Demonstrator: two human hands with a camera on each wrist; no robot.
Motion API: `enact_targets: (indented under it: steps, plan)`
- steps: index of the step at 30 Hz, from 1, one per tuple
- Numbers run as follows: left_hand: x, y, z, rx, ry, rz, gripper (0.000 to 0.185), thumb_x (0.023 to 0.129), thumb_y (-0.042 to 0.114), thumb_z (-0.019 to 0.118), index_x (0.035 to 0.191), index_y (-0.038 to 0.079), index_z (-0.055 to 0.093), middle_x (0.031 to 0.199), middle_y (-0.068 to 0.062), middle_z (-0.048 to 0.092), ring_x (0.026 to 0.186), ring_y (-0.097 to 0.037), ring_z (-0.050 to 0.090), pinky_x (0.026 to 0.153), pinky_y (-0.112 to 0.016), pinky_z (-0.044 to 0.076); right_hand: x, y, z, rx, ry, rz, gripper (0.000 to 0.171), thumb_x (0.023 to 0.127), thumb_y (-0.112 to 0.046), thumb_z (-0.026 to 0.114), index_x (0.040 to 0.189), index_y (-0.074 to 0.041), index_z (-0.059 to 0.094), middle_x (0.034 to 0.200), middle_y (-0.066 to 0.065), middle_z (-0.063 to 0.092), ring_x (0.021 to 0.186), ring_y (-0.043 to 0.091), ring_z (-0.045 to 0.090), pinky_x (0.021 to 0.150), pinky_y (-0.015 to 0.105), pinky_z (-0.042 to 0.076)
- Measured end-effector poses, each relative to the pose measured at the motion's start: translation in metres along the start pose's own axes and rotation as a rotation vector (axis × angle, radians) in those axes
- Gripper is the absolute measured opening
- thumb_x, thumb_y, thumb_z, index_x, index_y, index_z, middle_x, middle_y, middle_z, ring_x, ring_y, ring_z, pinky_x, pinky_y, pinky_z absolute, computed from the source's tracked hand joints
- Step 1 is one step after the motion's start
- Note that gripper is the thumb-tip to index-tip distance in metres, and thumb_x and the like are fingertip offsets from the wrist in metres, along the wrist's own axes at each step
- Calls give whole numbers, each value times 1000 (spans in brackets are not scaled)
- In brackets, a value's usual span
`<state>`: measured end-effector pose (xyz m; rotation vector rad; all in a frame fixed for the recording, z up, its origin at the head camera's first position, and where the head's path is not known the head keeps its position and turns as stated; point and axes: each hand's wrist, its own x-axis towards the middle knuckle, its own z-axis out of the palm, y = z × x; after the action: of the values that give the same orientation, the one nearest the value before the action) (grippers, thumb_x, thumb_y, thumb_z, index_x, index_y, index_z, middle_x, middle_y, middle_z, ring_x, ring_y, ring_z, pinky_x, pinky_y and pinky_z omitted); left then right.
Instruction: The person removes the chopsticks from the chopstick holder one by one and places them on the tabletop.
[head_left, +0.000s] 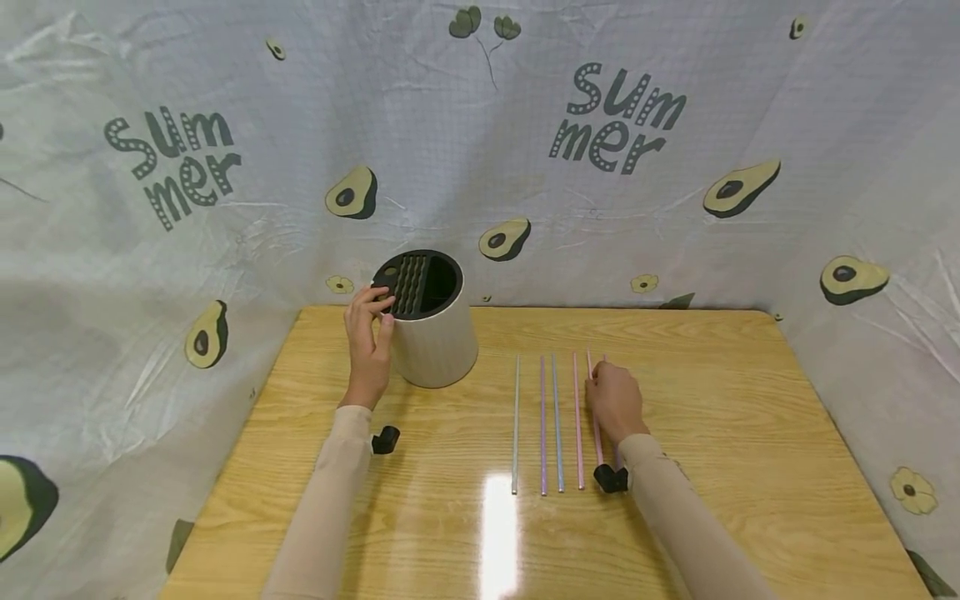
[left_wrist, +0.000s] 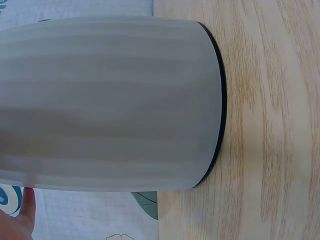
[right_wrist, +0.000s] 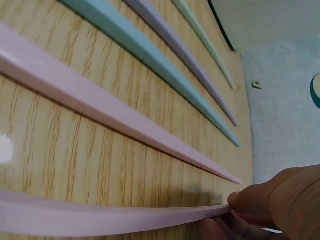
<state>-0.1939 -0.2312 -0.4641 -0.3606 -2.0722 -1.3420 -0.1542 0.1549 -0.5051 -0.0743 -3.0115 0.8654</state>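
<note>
My right hand [head_left: 617, 403] pinches a pink chopstick [right_wrist: 125, 220] between thumb and fingers near its thin end. Left of it lie another pink chopstick [head_left: 578, 425], a blue one [head_left: 557, 425], a lilac one [head_left: 543, 425] and a pale green one [head_left: 516, 425], roughly side by side. A further lilac chopstick [head_left: 618, 457] is mostly hidden beneath my right hand and wrist. My left hand [head_left: 367, 346] rests at the left edge of a round, off-white utensil holder [head_left: 438, 350], fingers over its black slotted top [head_left: 411, 283] and thumb against the front.
The wooden table [head_left: 720, 400] bears all these things. A white cloth [head_left: 420, 100] with avocado prints and lettering hangs behind and at both sides. A black wrist camera [head_left: 611, 478] sits at my right sleeve, another black camera [head_left: 386, 440] at my left.
</note>
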Motion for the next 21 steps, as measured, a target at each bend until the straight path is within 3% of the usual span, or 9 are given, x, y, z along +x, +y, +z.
enact_targets:
  steps: [8, 14, 17, 21]
  plan:
    - [3, 0, -4, 14, -22, 4, 28, 105, 10, 52, 130, 5, 62, 149, -14, 51, 155, -34, 26, 117, -36, 30, 5, 1, 11, -32, 10, -7, 16, 101, -9, 62, 91, 3, 66, 80, 20, 70, 57, 23, 57, 48, 31, 41]
    - [5, 13, -8, 65, -69, -39, 29, 108, 18, 51, 130, 4, 62, 150, -12, 51, 155, -35, 27, 114, -38, 34, 6, 2, 13, -53, 35, -21, 15, 100, -8, 63, 90, 3, 63, 80, 21, 69, 59, 27, 61, 48, 35, 44]
    - [9, 21, -12, 120, -116, -62, 31, 109, 21, 51, 132, 4, 62, 152, -11, 51, 155, -31, 28, 117, -46, 34, 5, 1, 11, -53, 31, -28, 16, 101, -8, 62, 90, 4, 63, 80, 21, 69, 60, 27, 61, 48, 36, 45]
    - [12, 30, -22, 206, -166, -39, 34, 108, 17, 53, 140, 6, 60, 155, -10, 52, 156, -31, 31, 126, -54, 27, -1, 1, 1, -28, 19, -49, 19, 102, -8, 59, 105, 9, 66, 82, 22, 70, 54, 21, 56, 46, 31, 42]
